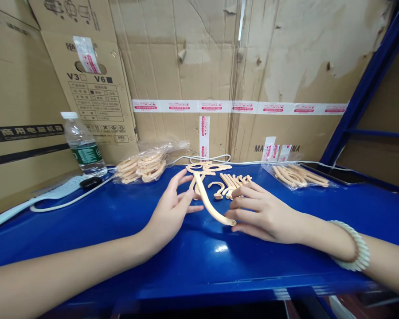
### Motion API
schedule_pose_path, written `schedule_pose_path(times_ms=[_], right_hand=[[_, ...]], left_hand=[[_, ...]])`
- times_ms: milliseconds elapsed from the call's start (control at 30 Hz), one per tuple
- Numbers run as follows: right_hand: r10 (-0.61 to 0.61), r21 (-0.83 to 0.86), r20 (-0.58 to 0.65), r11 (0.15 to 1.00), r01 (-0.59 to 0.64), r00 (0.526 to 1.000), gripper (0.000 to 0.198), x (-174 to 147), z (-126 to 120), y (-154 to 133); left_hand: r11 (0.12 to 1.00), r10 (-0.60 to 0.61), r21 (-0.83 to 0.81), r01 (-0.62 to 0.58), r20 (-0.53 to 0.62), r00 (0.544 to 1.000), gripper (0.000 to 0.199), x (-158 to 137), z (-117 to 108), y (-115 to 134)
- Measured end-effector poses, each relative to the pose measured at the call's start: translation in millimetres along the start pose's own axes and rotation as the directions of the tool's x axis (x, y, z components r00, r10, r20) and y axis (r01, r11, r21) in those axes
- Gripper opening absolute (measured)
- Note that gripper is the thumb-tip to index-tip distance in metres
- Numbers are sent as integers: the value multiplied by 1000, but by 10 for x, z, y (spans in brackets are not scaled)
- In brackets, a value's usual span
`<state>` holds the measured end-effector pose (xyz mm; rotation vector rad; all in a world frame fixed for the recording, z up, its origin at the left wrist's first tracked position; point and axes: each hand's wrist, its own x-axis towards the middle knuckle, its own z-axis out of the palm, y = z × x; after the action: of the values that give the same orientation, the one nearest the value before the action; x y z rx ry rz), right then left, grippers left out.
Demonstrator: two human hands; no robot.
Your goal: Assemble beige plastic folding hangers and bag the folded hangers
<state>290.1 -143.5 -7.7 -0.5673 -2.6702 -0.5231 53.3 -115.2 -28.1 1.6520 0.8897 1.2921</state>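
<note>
A curved tan rod (213, 210), smooth and wood-like, is held above the blue table. My right hand (261, 212) pinches its lower end between thumb and fingers. Beside the rod's upper part is my left hand (171, 201), fingers apart and thumb close to the rod; whether they touch it is unclear. Behind the rod lie a hook-shaped tan piece (217, 188) and a row of similar curved pieces (234, 181), partly covered by my right hand. Farther back sit looped tan pieces (199, 166).
Clear plastic bags of tan pieces lie at the left (142, 166) and right (295, 175). A water bottle (86, 153), a black oval object (91, 182) and a white cable (69, 204) occupy the left side. Cardboard (173, 71) walls the back of the blue table (193, 270).
</note>
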Motion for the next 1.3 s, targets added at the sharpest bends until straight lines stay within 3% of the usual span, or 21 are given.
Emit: schedule_pose_path(times_ms=[67, 133, 167, 233, 300, 400, 633, 867, 1100, 1300], right_hand=[[19, 10, -15, 1000, -19, 1000, 22, 1, 10, 1], [33, 7, -31, 999, -33, 999, 22, 2, 31, -11], [37, 5, -39, 999, -37, 999, 22, 2, 44, -24], [35, 7, -52, 999, -35, 998, 22, 5, 71, -60], [28, 18, -60, 999, -27, 998, 23, 13, 97, -104], [18, 34, -59, 999, -16, 998, 26, 30, 122, -158], [20, 39, -78, 999, -17, 997, 28, 50, 114, -191], [147, 279, 7, 950, -144, 989, 19, 44, 110, -232], [192, 394, 36, 899, -190, 981, 17, 75, 88, -293], [220, 424, 46, 879, -218, 974, 11, 97, 53, -316]], left_hand=[[937, 227, 268, -222, 14, 974, 50, -17, -22, -14], [716, 443, 525, -460, 168, 881, 46, -54, -35, 1], [585, 495, 586, -561, 290, 819, 43, -80, -35, 16], [400, 496, 579, -710, 515, 699, 31, -134, -24, 46], [330, 445, 535, -778, 638, 628, 18, -179, -3, 60], [301, 410, 539, -787, 672, 616, 10, -203, 27, 48], [298, 387, 529, -795, 694, 607, 20, -164, 43, 22], [318, 395, 502, -804, 701, 594, 17, -162, 33, 44], [208, 448, 455, -866, 742, 498, 21, -170, -17, 144], [180, 490, 437, -881, 737, 466, 22, -169, -38, 180]])
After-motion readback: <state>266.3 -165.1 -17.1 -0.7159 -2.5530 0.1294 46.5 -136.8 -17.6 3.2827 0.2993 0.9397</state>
